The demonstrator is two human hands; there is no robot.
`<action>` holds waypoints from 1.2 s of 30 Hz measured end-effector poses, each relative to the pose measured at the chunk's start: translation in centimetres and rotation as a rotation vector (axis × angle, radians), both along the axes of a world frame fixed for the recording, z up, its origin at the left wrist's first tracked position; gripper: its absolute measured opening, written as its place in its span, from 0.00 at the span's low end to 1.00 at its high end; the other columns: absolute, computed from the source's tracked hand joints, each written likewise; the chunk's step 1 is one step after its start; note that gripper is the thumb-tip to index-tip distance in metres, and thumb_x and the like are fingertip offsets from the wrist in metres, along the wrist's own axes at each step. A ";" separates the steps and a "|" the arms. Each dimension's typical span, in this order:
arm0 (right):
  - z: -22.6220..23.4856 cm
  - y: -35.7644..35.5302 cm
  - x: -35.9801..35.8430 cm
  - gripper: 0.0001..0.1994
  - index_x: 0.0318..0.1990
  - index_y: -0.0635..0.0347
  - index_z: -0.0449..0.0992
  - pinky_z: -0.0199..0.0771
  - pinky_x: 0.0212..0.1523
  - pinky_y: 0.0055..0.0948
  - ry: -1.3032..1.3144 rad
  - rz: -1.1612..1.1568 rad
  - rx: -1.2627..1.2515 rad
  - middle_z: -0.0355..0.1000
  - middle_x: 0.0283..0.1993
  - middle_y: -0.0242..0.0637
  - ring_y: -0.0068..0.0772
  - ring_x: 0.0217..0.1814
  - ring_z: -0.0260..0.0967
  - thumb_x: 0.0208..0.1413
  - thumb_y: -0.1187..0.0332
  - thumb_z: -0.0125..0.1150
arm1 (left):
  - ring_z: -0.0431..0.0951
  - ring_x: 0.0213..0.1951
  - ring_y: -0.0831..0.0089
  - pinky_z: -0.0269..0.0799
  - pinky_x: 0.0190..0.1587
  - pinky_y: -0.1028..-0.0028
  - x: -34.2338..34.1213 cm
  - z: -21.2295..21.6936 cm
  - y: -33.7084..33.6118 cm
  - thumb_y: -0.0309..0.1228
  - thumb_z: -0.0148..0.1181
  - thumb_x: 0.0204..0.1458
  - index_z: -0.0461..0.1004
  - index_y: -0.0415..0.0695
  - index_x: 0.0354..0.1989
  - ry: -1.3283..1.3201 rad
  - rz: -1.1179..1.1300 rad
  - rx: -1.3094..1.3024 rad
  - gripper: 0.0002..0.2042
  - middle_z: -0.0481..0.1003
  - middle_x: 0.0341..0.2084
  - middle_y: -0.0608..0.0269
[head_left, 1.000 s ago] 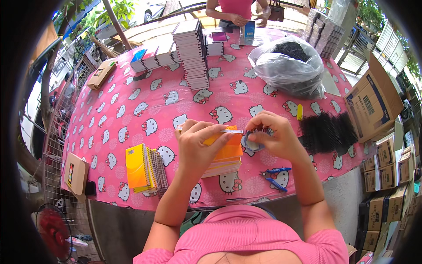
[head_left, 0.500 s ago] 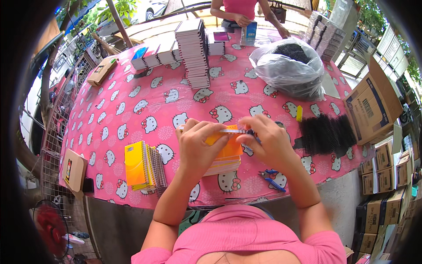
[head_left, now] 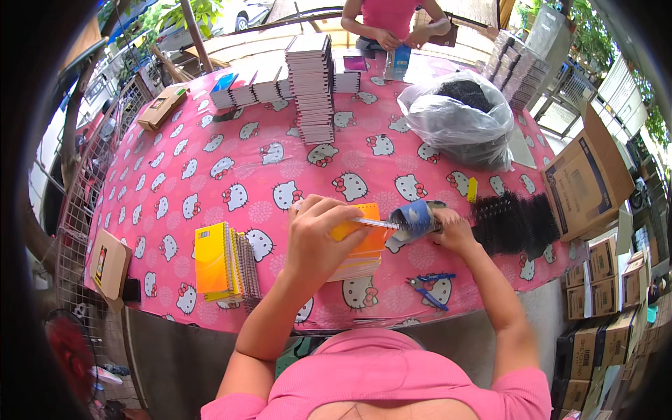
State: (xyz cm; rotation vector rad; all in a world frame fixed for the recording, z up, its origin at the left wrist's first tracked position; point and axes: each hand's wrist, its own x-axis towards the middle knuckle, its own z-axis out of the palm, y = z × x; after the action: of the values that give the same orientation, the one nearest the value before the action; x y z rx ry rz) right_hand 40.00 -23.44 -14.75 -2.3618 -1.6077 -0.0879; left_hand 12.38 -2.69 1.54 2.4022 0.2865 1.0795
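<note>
My left hand [head_left: 318, 227] pinches a thin notebook [head_left: 374, 223] seen edge-on, above a stack of orange-covered pads [head_left: 357, 255]. The notebook's bound end touches a blue patterned cylinder [head_left: 413, 217] with a dark right end. My right hand [head_left: 455, 231] is at that dark end with its fingers curled in; what they grip is hidden. Blue-handled pliers [head_left: 430, 290] lie open on the table below it. Left of my left hand stands a stack of yellow spiral notebooks [head_left: 213, 262]. Black plastic coils [head_left: 514, 224] are heaped right of my right hand.
Tall notebook stacks [head_left: 310, 91] stand at the back of the pink table cover [head_left: 231, 168]. A plastic bag of black coils [head_left: 455, 119] and an open carton [head_left: 588, 175] are on the right. Across the table, another person's hands [head_left: 399, 38] hold a blue item.
My right hand has left the notebook's bound edge and moved right and down to the cylinder's dark end, uncovering the cylinder. My left hand keeps its hold. The other person's hands have come together.
</note>
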 end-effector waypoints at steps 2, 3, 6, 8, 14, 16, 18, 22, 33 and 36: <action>2.6 2.8 -1.3 0.33 0.54 0.59 0.65 0.70 0.50 0.38 0.133 -0.187 -0.143 0.71 0.47 0.43 0.46 0.53 0.68 0.42 0.55 0.69 | 0.75 0.33 0.67 0.69 0.40 0.68 -0.4 -0.3 0.3 0.28 0.72 0.33 0.79 0.43 0.31 0.007 0.004 -0.007 0.13 0.77 0.27 0.63; 4.7 3.9 -1.8 0.33 0.54 0.59 0.64 0.70 0.50 0.38 0.194 -0.294 -0.213 0.71 0.47 0.41 0.44 0.53 0.69 0.42 0.54 0.69 | 0.75 0.33 0.67 0.69 0.40 0.68 -0.5 -0.2 0.2 0.28 0.72 0.33 0.79 0.43 0.31 0.014 0.006 -0.020 0.13 0.77 0.27 0.63; 9.5 5.4 -1.0 0.26 0.49 0.60 0.67 0.72 0.44 0.33 0.821 0.128 0.474 0.74 0.43 0.36 0.34 0.45 0.72 0.43 0.62 0.69 | 0.75 0.32 0.67 0.69 0.40 0.68 0.3 0.1 0.0 0.29 0.72 0.32 0.78 0.43 0.29 0.005 0.008 -0.047 0.13 0.77 0.26 0.63; 12.0 5.5 -2.6 0.22 0.46 0.61 0.69 0.72 0.40 0.29 1.499 0.280 0.615 0.75 0.40 0.34 0.28 0.41 0.73 0.42 0.69 0.69 | 0.75 0.32 0.67 0.69 0.40 0.68 0.2 0.2 0.0 0.30 0.72 0.32 0.77 0.43 0.28 0.018 0.029 -0.052 0.13 0.77 0.26 0.63; 16.7 6.9 -3.4 0.15 0.40 0.64 0.72 0.70 0.37 0.25 0.618 0.246 0.307 0.74 0.35 0.30 0.27 0.35 0.70 0.41 0.77 0.62 | 0.75 0.32 0.66 0.69 0.39 0.67 -0.1 -0.1 -0.4 0.31 0.73 0.32 0.76 0.43 0.29 0.037 0.045 -0.053 0.14 0.76 0.24 0.63; 17.4 8.1 -4.7 0.12 0.37 0.62 0.73 0.71 0.35 0.27 0.484 0.274 0.265 0.74 0.32 0.29 0.29 0.34 0.71 0.41 0.78 0.60 | 0.76 0.33 0.65 0.70 0.39 0.67 0.3 0.7 -0.1 0.30 0.72 0.33 0.76 0.43 0.31 0.022 0.026 -0.110 0.15 0.76 0.25 0.63; 16.9 9.3 -5.0 0.13 0.38 0.62 0.73 0.72 0.34 0.32 0.255 0.049 0.152 0.73 0.29 0.36 0.32 0.33 0.74 0.39 0.78 0.60 | 0.76 0.34 0.63 0.71 0.40 0.66 -0.1 0.3 0.4 0.27 0.72 0.35 0.75 0.44 0.38 0.009 -0.023 -0.145 0.18 0.76 0.29 0.60; 17.0 9.6 -5.7 0.17 0.39 0.64 0.72 0.71 0.31 0.29 0.947 0.480 0.361 0.74 0.29 0.35 0.27 0.31 0.74 0.35 0.79 0.61 | 0.77 0.37 0.72 0.72 0.41 0.73 -1.3 -1.4 1.2 0.22 0.69 0.40 0.74 0.42 0.39 -0.121 0.083 -0.224 0.15 0.76 0.32 0.63; 17.9 12.2 -7.3 0.20 0.41 0.65 0.73 0.70 0.37 0.25 0.978 0.380 0.264 0.74 0.34 0.34 0.22 0.34 0.69 0.34 0.79 0.61 | 0.77 0.40 0.79 0.73 0.45 0.79 -3.4 -4.2 1.1 0.15 0.61 0.48 0.74 0.34 0.48 -0.360 -0.075 -0.904 0.16 0.78 0.39 0.58; 16.3 12.8 -7.0 0.18 0.41 0.59 0.73 0.72 0.38 0.35 0.573 0.274 0.225 0.74 0.36 0.46 0.42 0.37 0.74 0.37 0.74 0.61 | 0.78 0.39 0.77 0.74 0.45 0.78 -3.4 -4.0 1.3 0.14 0.60 0.48 0.75 0.34 0.48 -0.351 -0.112 -0.928 0.16 0.78 0.39 0.57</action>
State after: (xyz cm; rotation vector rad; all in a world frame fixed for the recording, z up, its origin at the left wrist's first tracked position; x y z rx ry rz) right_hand 33.01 -10.63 1.60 -1.7595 -1.5098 0.4042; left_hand 8.97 -1.36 -2.50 1.3725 0.4091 0.9904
